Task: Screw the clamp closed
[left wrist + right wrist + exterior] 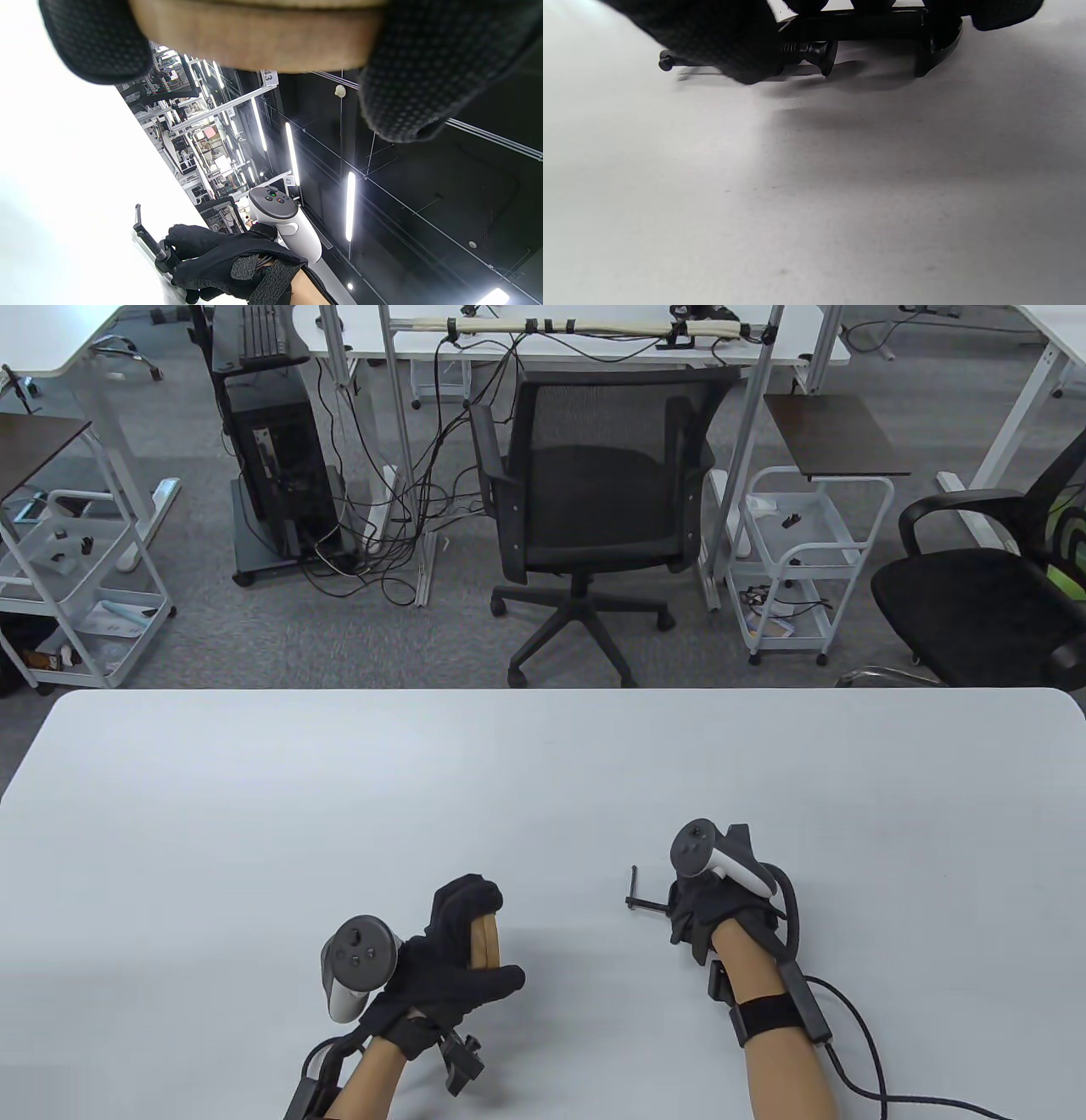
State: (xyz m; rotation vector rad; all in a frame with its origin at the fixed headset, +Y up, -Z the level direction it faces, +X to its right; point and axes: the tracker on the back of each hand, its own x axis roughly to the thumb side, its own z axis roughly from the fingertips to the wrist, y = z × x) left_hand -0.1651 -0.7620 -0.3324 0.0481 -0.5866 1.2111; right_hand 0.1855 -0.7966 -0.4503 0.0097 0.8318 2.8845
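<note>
My right hand (694, 909) grips a black C-clamp by its frame, low over the white table (543, 763). The clamp's screw (646, 904) sticks out to the left and ends in a crossbar handle (633, 887). In the right wrist view the clamp (865, 24) lies level, with a gap between the screw's pad (823, 53) and the fixed end (937, 46). My left hand (475, 935) holds a tan wooden piece (485, 942) at the near centre, apart from the clamp. The wood (254, 38) fills the top of the left wrist view, where the clamp's screw (148, 239) also shows.
Beyond the table's far edge stand a black office chair (594, 492), white wire carts (797, 560) and a computer stand (280, 458). A cable (857, 1052) trails from my right wrist across the near right of the table.
</note>
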